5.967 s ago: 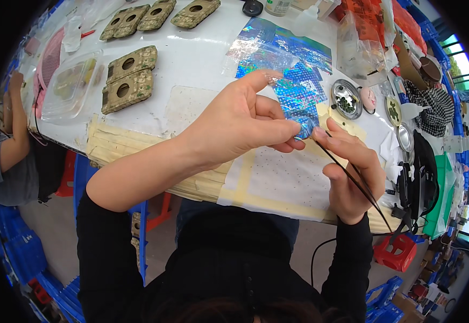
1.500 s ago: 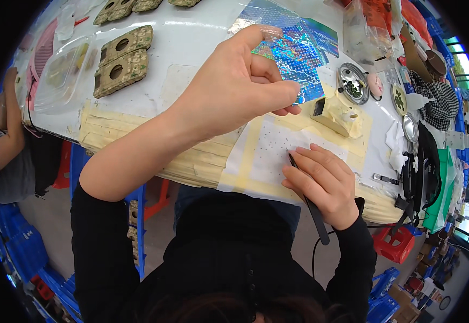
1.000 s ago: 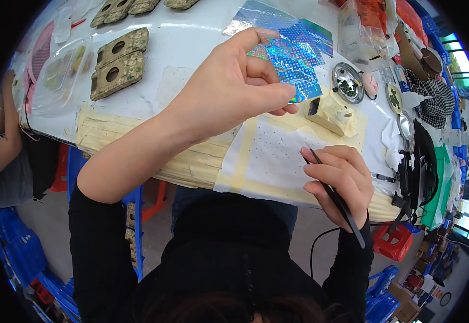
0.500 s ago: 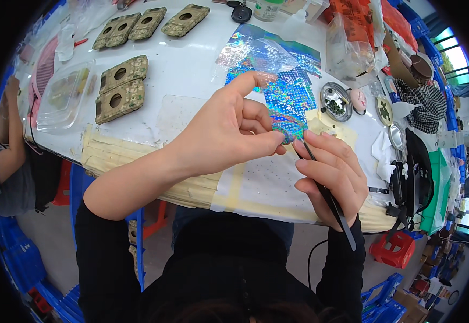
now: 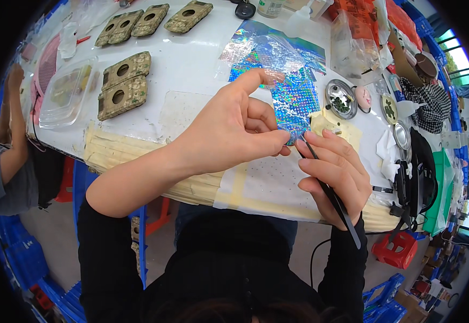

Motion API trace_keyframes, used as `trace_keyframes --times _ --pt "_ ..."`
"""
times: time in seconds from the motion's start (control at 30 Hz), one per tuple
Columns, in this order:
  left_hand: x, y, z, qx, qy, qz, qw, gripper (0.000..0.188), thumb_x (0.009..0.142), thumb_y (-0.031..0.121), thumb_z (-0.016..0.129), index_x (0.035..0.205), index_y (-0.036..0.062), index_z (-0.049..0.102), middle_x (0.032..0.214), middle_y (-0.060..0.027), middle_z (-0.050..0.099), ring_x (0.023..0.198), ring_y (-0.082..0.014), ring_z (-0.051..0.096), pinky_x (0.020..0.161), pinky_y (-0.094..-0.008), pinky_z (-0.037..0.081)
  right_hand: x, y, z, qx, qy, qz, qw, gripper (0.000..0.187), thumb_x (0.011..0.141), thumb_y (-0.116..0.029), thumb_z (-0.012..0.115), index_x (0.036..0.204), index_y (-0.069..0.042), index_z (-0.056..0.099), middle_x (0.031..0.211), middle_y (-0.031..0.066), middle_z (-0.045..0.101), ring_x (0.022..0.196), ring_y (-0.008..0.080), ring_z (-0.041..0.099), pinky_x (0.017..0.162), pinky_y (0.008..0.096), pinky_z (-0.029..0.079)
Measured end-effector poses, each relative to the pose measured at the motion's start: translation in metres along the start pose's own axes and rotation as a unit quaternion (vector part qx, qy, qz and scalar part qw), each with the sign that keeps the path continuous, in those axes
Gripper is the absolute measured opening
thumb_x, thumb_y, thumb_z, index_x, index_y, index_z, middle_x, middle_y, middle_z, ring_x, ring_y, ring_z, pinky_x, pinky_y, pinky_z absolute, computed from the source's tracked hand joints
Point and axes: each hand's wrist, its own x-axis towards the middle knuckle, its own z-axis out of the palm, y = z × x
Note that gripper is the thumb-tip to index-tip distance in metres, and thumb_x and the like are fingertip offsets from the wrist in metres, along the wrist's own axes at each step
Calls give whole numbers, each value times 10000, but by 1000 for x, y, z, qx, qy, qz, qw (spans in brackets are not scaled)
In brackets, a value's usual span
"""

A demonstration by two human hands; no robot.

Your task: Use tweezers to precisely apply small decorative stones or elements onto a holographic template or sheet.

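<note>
My left hand [image 5: 232, 129] pinches the lower edge of a blue holographic strip [image 5: 297, 105] between thumb and fingers, its index finger stretched along the strip's left side. My right hand [image 5: 345, 172] grips a pair of black tweezers [image 5: 338, 204]. The tweezers' tips meet the strip's lower edge, close to my left thumb; anything small between them is too small to make out. A wider shiny blue sheet [image 5: 245, 35] lies flat on the table behind the strip. Below both hands, a white sheet [image 5: 264, 188] with small dark dots is on the table's front edge.
Camouflage-patterned tank hull parts [image 5: 132, 96] stand on the left of the white table, beside a clear plastic box [image 5: 65, 99]. To the right are a round metal dish [image 5: 341, 98] of small dark green pieces and a black bag [image 5: 423, 167]. Another person's arm [image 5: 14, 129] shows far left.
The strip's lower edge, bent and curled before, now looks flatter. My hands keep their hold, and the tweezers' tips stay at that edge. The whole view has shifted slightly.
</note>
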Motion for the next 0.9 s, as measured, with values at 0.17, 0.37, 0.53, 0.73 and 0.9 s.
trace_keyframes --times 0.17,0.37,0.53,0.73,0.9 --pt "0 1 2 2 6 8 1000 553 820 23 640 1266 -17 317 722 -82 623 743 -167 673 664 -258 524 0 0 0 3 0 6 1000 243 741 -247 748 874 -60 672 917 90 697 965 271 660 849 414 523" --pt "0 -1 1 19 2 21 1000 553 815 18 642 1265 1 321 717 -78 622 714 -141 659 648 -249 515 -1 1 0 9 -29 11 999 273 777 -259 719 905 -34 632 932 142 699 1001 311 650 919 473 473" --pt "1 -4 -1 41 -7 31 999 556 808 15 645 1265 3 329 705 -71 620 703 -129 657 617 -236 497 -2 1 -1 23 -44 9 999 297 802 -278 695 920 -18 610 948 167 698 1005 330 650 948 510 450" --pt "2 -5 -3 45 -26 18 998 619 832 -19 604 1364 27 291 718 -31 615 732 -106 652 704 -261 556 0 0 -1 29 -28 9 999 257 720 -244 759 874 -56 673 921 94 687 927 259 666 874 430 525" --pt "1 0 -2 50 -26 1 998 596 843 -24 580 1371 27 310 697 -19 597 693 -87 632 683 -249 548 -1 1 0 38 -25 6 999 260 722 -244 758 876 -52 672 930 101 685 896 256 673 873 433 527"
